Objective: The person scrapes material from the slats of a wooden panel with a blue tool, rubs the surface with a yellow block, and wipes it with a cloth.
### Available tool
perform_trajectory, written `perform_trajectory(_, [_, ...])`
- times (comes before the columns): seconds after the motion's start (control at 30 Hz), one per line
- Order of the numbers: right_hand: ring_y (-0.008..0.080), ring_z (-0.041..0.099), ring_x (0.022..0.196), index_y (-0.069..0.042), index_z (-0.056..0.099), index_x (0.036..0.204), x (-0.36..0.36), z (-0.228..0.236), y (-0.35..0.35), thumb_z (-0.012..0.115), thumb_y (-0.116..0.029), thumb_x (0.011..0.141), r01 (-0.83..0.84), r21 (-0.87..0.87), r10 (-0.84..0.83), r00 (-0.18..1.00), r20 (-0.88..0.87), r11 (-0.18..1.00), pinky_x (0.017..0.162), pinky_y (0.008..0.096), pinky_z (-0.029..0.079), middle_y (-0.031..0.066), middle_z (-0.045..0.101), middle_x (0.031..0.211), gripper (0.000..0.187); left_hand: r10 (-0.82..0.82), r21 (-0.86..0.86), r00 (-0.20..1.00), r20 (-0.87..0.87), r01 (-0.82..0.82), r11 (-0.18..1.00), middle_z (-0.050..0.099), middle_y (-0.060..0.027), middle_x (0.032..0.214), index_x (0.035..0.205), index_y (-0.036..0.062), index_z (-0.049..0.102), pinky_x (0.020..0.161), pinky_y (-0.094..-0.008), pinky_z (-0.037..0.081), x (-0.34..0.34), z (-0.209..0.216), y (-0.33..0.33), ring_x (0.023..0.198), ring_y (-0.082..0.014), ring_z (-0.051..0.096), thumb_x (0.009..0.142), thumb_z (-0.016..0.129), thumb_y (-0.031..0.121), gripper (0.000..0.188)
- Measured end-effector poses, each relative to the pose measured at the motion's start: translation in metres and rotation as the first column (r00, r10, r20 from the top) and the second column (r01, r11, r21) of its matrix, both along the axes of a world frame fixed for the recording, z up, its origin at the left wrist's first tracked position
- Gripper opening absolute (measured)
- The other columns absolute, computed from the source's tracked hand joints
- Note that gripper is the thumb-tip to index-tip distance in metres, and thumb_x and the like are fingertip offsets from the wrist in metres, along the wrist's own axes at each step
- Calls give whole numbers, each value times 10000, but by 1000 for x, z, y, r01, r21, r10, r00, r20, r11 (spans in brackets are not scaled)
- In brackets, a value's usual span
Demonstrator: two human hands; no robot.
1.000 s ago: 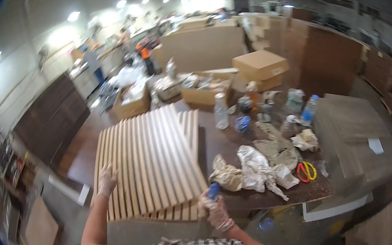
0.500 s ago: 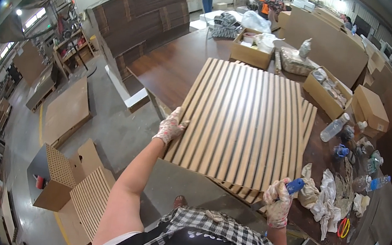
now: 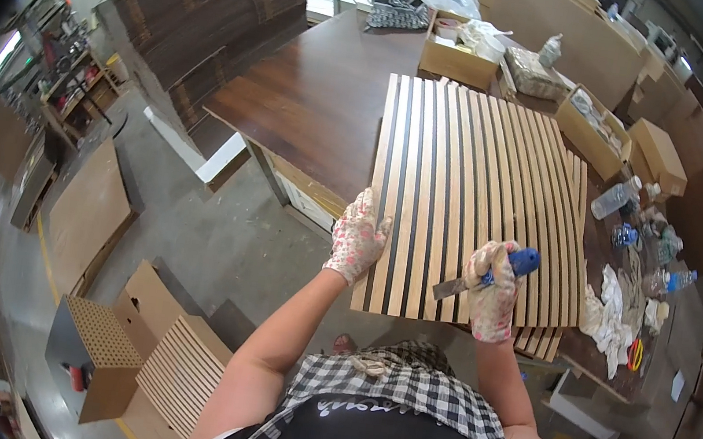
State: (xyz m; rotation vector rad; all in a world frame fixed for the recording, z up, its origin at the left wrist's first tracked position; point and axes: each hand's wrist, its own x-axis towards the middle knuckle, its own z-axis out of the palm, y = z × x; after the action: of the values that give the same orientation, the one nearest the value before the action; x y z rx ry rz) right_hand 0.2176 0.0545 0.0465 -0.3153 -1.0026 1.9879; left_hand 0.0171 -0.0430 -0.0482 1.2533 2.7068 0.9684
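A slatted wood panel (image 3: 440, 151), light strips with dark grooves between, lies on the brown table. My left hand (image 3: 358, 236), in a dotted glove, rests at the panel's left edge, thumb on top; the rest of its grip is partly hidden. In my right hand (image 3: 492, 296), also gloved, is a putty knife (image 3: 525, 261) with a blue handle. Its flat metal blade points left over the near part of the panel; I cannot tell whether it touches. Beneath, another slatted panel (image 3: 541, 342) shows at the near right corner.
Open cardboard boxes (image 3: 461, 62) stand at the table's far side. Along the right lie plastic bottles (image 3: 611, 200), crumpled white cloths (image 3: 608, 329) and yellow-and-red scissors (image 3: 636, 355). More slatted panels (image 3: 188, 369) sit in a carton on the floor at left. The brown table (image 3: 314, 99) extends far left.
The panel has turned slightly and sits further right in view. My right hand has moved from beside its near edge to over its surface with the putty knife. My left hand still holds the left edge.
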Motion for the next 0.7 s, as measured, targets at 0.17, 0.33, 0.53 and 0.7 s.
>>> perform_trajectory(0.17, [78,496,449,-154,572,828,-25,-9,33,621,-134,901,31,-46,-40,978,-204,998,377,217,376,-9,532,584,90,-2,40,1000,23,1,999,457,-227,1380,1396,-31,373,1066,-412,360,-2,-3,0,1275,-345,447,931,540,234,561])
perform_trajectory(0.33, [68,460,480,-151,570,933,-63,-19,69,618,-74,884,138,7,-133,965,-227,990,430,215,354,-46,493,627,103,-4,38,998,65,1,999,453,-224,1383,1399,-20,372,1065,-418,358,-1,-5,0,1276,-345,442,940,527,203,533])
perform_trajectory(0.53, [54,485,465,-140,554,851,-109,-30,112,682,-144,858,187,-21,-188,981,-57,982,427,193,369,-46,532,606,128,-61,19,991,121,59,998,404,-211,1425,1418,-9,346,1090,-394,334,-10,-4,-2,1312,-340,403,935,522,165,542])
perform_trajectory(0.7, [36,517,532,-156,565,802,-140,-43,137,704,-119,837,178,-110,-177,984,14,978,478,178,394,-68,540,643,148,-50,70,982,183,38,997,379,-209,1442,1407,-14,361,1107,-395,314,-36,-2,15,1336,-337,370,923,548,166,549])
